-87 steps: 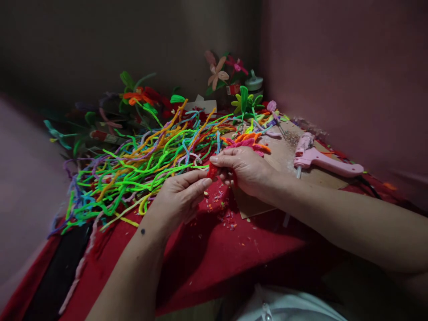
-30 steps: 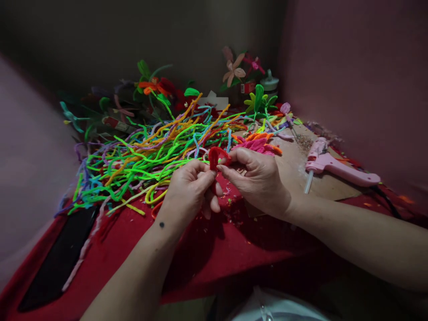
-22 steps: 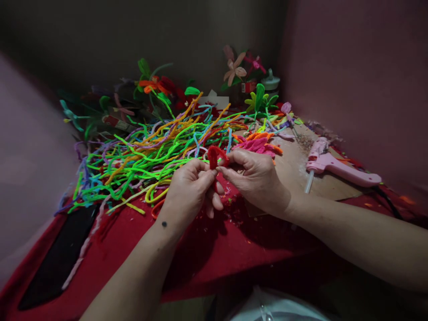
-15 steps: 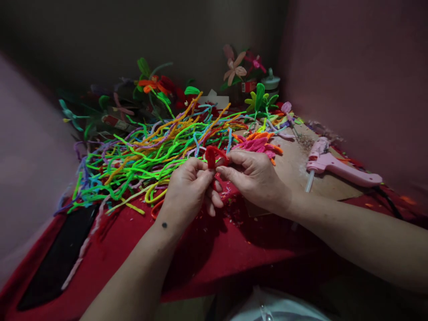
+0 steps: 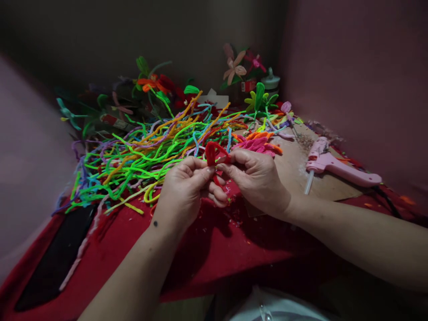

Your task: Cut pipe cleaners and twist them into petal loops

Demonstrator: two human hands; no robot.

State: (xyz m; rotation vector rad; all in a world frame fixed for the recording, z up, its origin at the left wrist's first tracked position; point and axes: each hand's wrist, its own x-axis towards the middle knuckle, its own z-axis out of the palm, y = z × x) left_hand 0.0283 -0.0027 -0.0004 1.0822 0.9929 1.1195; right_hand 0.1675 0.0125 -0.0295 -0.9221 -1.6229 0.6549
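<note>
A red pipe cleaner, bent into a loop, is held up between my two hands above the front of the table. My left hand pinches its lower left side with thumb and forefinger, the other fingers curled beneath. On the loop's right side, my right hand grips it between thumb and fingertips. Part of the red pipe cleaner is hidden behind my fingers. Just beyond my hands lie pink petal shapes of bent pipe cleaner, with orange ones around them.
A big tangle of coloured pipe cleaners spreads at left. At right, a pink glue gun rests on a cardboard sheet. A black flat object lies front left on the red cloth. Pipe-cleaner flowers stand at the back.
The red loop has opened wider into a triangular shape between my fingers. My left hand has shifted slightly left, its lower fingers curling in. My right hand has barely moved.
</note>
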